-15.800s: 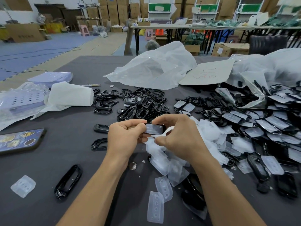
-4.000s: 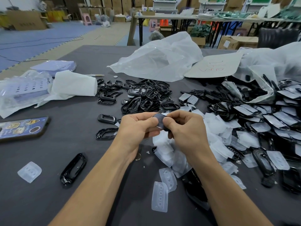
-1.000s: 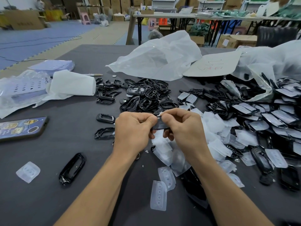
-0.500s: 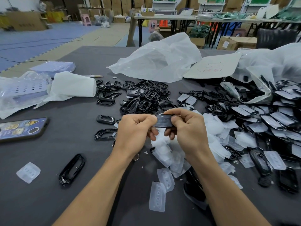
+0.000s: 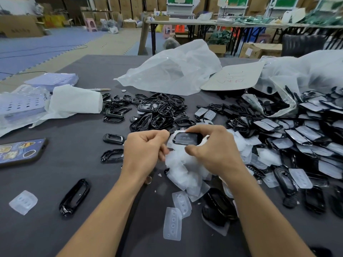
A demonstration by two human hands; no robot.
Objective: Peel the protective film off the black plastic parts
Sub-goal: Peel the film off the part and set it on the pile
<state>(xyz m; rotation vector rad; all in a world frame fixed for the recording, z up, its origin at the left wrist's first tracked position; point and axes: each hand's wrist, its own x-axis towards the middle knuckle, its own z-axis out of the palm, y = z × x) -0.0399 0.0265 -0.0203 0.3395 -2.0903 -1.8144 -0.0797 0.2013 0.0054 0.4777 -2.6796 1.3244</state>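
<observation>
Head view: the right hand (image 5: pixel 213 151) grips the black oval plastic part (image 5: pixel 187 139) by its edges, leaving its face free, just above the grey counter (image 5: pixel 74 164). The left hand (image 5: pixel 143 151), fingers curled, pinches the translucent protective film (image 5: pixel 171 143) at the part's left end, over the heap of peeled films (image 5: pixel 185 169).

- Counter (image 5: pixel 74 229): uniform dark grey.
- Black plastic part (image 5: pixel 187 139): glossy black; its protective film (image 5: pixel 171 143) is milky and translucent.
- Peeled film pieces (image 5: pixel 172 226): frosted white, each with a row of round holes.
- Frame pile (image 5: pixel 159 115): glossy black.
- Film-covered parts (image 5: pixel 304 134): black under pale grey-white film.
- Phone case (image 5: pixel 20 151): blue-violet, with yellow and dark cartoon stickers.
- Plastic bag (image 5: pixel 172 71): translucent white.
- Cardboard sheet (image 5: pixel 233 78): beige, with red handwriting.
- Perforated sheets (image 5: pixel 18 106): lavender, with a grid of dots.
- Floor mat (image 5: pixel 37 51): blue.
</observation>
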